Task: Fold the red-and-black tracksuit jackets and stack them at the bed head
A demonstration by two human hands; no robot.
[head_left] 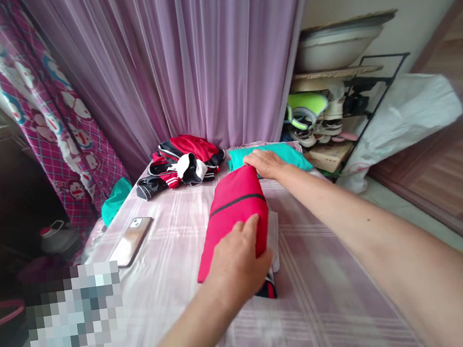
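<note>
A folded red garment (234,193) with a thin black stripe lies on the bed in front of me. My left hand (240,257) rests on its near part, fingers spread over the cloth and thumb at the right edge. At the far right corner, my right hand (265,163) has its fingers closed on the cloth's edge. Below the garment's near end, a piece of black, red and white cloth (267,288) pokes out. Something pale and flat (275,239) shows along the right side, mostly hidden. Beyond my right hand lies a folded teal cloth (291,157).
A heap of red, black and white clothes (187,159) lies at the bed's far edge. A phone (133,242) lies on the left, near a blurred-out patch. Purple curtains (207,57) hang behind; a shoe rack (390,84) with a basin (338,45) stands right.
</note>
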